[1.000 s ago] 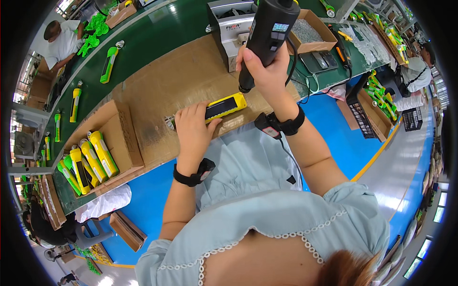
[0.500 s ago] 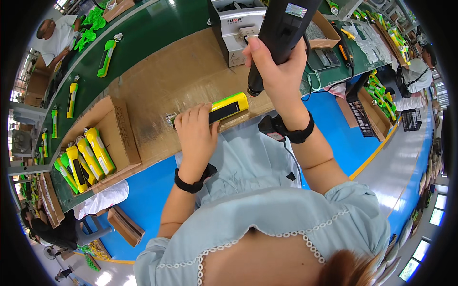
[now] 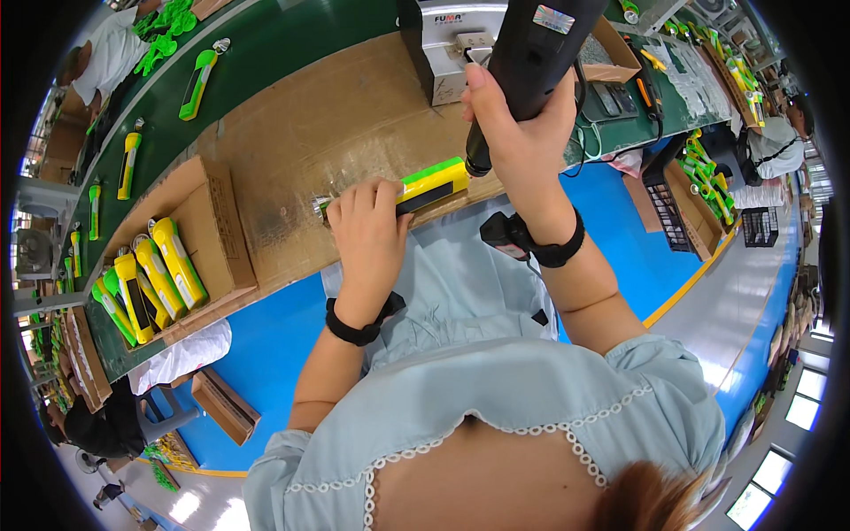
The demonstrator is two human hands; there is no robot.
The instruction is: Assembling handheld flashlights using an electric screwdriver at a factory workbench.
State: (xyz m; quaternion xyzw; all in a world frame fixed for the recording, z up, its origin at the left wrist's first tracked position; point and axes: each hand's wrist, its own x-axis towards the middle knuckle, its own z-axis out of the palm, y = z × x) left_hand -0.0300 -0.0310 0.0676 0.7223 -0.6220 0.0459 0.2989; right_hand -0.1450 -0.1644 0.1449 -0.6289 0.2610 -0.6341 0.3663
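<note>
A yellow and green flashlight (image 3: pixel 438 184) with a dark panel lies on its side on a cardboard sheet (image 3: pixel 301 124). My left hand (image 3: pixel 367 230) is closed over its left part, where a shiny metal piece sticks out past the fingers. In my right hand (image 3: pixel 524 146) is a black electric screwdriver (image 3: pixel 540 66), gripped round its lower body and tilted. Its narrow tip points down beside the flashlight's right end; whether the two touch I cannot tell.
An open cardboard box (image 3: pixel 228 221) with several flashlights stands to the left. A grey-black power unit (image 3: pixel 443 53) sits at the back. More flashlights (image 3: pixel 197 86) lie on the green surface. Orange-handled pliers (image 3: pixel 645 93) and a small carton (image 3: pixel 615 49) are at the right.
The flashlight has rolled so its green side shows more on top and its dark panel faces nearer me. The screwdriver stays by its right end. The whole view has shifted slightly.
</note>
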